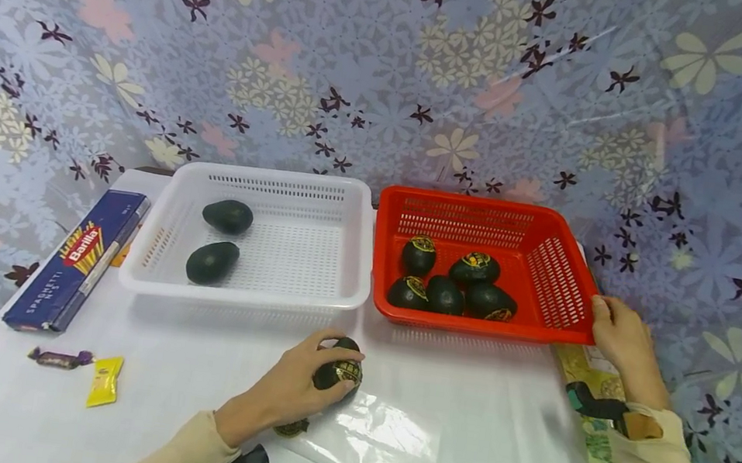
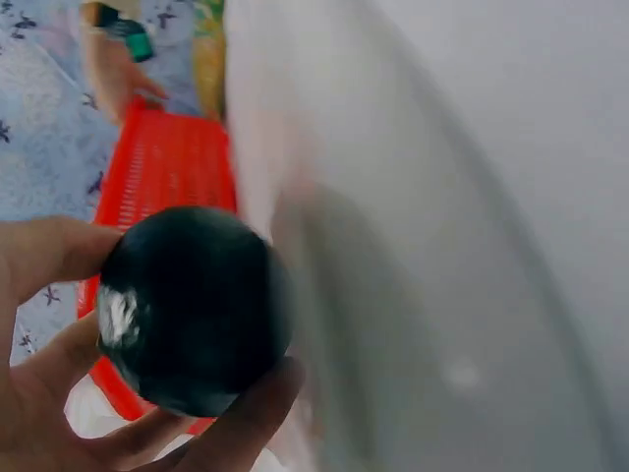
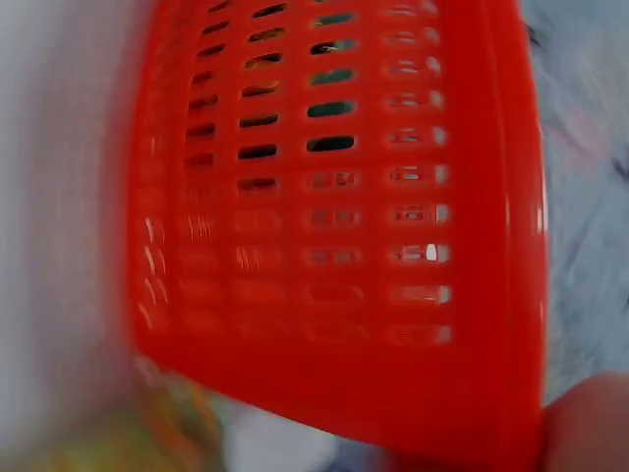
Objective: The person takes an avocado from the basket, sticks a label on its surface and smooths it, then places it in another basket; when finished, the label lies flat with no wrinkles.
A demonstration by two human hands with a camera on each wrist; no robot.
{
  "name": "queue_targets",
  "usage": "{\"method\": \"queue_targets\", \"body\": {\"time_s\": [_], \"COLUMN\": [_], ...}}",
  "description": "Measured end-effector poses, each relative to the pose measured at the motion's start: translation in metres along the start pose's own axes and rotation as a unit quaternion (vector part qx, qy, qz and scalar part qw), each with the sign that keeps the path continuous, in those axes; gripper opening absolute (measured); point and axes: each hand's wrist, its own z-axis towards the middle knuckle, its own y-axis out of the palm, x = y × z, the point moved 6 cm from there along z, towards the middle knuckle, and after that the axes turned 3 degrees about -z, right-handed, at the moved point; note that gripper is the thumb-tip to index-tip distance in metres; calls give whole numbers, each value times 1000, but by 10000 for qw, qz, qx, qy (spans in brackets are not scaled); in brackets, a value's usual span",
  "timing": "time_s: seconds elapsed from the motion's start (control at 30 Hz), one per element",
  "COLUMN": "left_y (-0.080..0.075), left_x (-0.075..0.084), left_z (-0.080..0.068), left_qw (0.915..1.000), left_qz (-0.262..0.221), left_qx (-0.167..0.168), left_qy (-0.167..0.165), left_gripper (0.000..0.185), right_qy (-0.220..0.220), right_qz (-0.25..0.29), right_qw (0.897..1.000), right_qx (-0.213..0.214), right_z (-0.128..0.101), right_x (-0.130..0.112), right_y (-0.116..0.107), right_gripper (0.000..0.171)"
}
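In the head view my left hand (image 1: 283, 388) holds a dark avocado (image 1: 342, 354) with a gold-and-black label, just in front of the two baskets. In the left wrist view the thumb and fingers curl round that avocado (image 2: 197, 310). Over on the right, my right hand (image 1: 630, 350) grips the front right corner of the red basket (image 1: 541, 332); in the right wrist view only a blurred bit of this hand (image 3: 590, 423) shows at the rim. Several labelled avocados (image 1: 444, 296) lie in the red basket. Two avocados (image 1: 227, 216) without visible labels lie in the white basket (image 1: 298, 253).
A clear plastic bag (image 1: 385, 448) lies under the left hand, with a dark gold-marked sticker (image 1: 291, 428) beside it. At left are a spaghetti box (image 1: 79, 259), a purple-wrapped candy (image 1: 60, 359) and a yellow packet (image 1: 105, 382). A green-and-yellow package (image 1: 600, 441) lies by the right arm.
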Motion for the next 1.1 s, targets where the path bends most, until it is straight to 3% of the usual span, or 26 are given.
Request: {"method": "queue_targets", "body": {"time_s": [0.1, 0.2, 0.27, 0.37, 0.53, 0.6, 0.7, 0.77, 0.83, 1.0, 1.1], "left_y": [0, -5, -14, -29, -36, -30, -17, -7, 1, 8, 10], "left_x": [15, 43, 64, 85, 87, 82, 76, 73, 69, 62, 59], "left_z": [5, 17, 31, 66, 129, 146, 162, 169, 174, 179, 180], "left_qw": [9994, 9979, 9972, 9965, 9930, 9919, 9882, 9809, 9677, 9178, 8966], "left_qz": [-202, -375, -368, -116, 617, 915, 1448, 1908, 2501, 3929, 4319], "left_qx": [-202, -261, -119, 300, 756, 655, 237, -13, -201, -471, -803], "left_qy": [212, 458, 647, 768, 670, 587, 446, 378, 241, -332, -567], "left_gripper": [36, 35, 36, 38, 41, 42, 43, 45, 48, 58, 58], "right_qy": [427, 559, 557, 529, 429, 379, 338, 356, 369, 349, 371], "right_qz": [1051, 1882, 2149, 2362, 2526, 2528, 2466, 2449, 2460, 2496, 2480], "right_qw": [9926, 9797, 9742, 9695, 9661, 9663, 9677, 9679, 9674, 9667, 9671], "right_qx": [-440, -413, -407, -384, -322, -317, -406, -443, -467, -439, -430], "right_z": [3, 2, 2, 1, 0, 0, 2, 2, 2, 1, 1], "right_x": [22, 29, 31, 34, 39, 41, 41, 41, 41, 41, 41], "right_y": [10, 19, 22, 24, 21, 21, 22, 23, 24, 25, 23], "right_gripper": [73, 74, 75, 70, 61, 63, 71, 76, 79, 79, 80]}}
